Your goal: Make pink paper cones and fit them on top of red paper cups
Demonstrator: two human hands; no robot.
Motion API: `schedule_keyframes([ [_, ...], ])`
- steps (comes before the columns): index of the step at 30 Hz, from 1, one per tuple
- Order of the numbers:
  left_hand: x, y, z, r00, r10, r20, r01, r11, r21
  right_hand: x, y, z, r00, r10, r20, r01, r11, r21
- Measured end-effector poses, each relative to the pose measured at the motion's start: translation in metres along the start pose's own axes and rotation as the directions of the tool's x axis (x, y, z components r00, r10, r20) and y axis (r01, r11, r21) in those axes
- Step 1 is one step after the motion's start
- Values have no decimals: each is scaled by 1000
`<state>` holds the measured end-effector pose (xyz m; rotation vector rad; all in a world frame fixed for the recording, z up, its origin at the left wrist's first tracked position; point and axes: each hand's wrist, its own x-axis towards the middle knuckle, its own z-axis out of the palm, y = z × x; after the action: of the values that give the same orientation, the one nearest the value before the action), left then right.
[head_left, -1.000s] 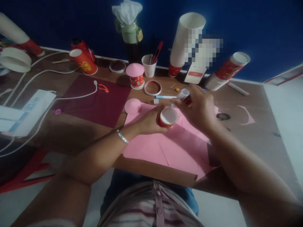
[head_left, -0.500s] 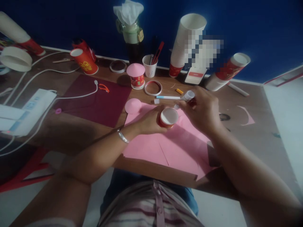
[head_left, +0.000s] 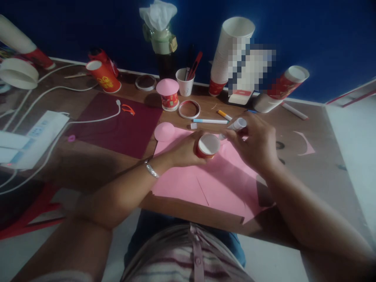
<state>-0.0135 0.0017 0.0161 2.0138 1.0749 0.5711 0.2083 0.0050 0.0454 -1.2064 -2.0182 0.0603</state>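
Note:
My left hand (head_left: 188, 150) is wrapped round a short red paper cup (head_left: 209, 145), whose white round end faces up. Pinched in my right hand (head_left: 260, 143) is a small whitish glue tube (head_left: 238, 124). Its narrow tip points down-left and sits at the cup's right rim; whether it touches is too blurred to tell. Both hands are above pink paper sheets (head_left: 182, 182). A pink paper cone (head_left: 164, 132) lies at the sheets' far left corner. Behind it stands a small red cup with a pink cone roof (head_left: 167, 94). A small white cap (head_left: 194, 125) lies beyond my left hand.
A blue-white marker (head_left: 210, 121), an orange marker (head_left: 225, 115) and a cardboard-like ring (head_left: 189, 109) lie behind the hands. Along the wall stand a pen cup (head_left: 185, 83), a paper cup stack (head_left: 226, 51) and a red cup (head_left: 104, 77). White cables cross a maroon sheet (head_left: 117, 129) at left.
My right hand has shifted slightly right and down with the glue tube, uncovering more of the orange marker. My left hand keeps its hold on the paper cup.

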Motion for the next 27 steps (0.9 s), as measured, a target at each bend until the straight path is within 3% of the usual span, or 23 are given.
schedule_keyframes([
  [4,0,-2,0,1000,-8,8,9,999,-36,-1,4,-1,1000,6,2,-6,1000,26],
  [12,-1,-4,4,999,-39,-7,39,999,27,-5,-14,-8,999,-27,-35,29,998,47],
  [22,0,-3,1,999,-44,-3,44,999,-23,-11,0,-5,1000,0,-22,1,1000,22],
  [27,-1,-4,3,1000,-20,-11,20,1000,-13,-5,-7,-15,999,22,-44,-19,996,89],
])
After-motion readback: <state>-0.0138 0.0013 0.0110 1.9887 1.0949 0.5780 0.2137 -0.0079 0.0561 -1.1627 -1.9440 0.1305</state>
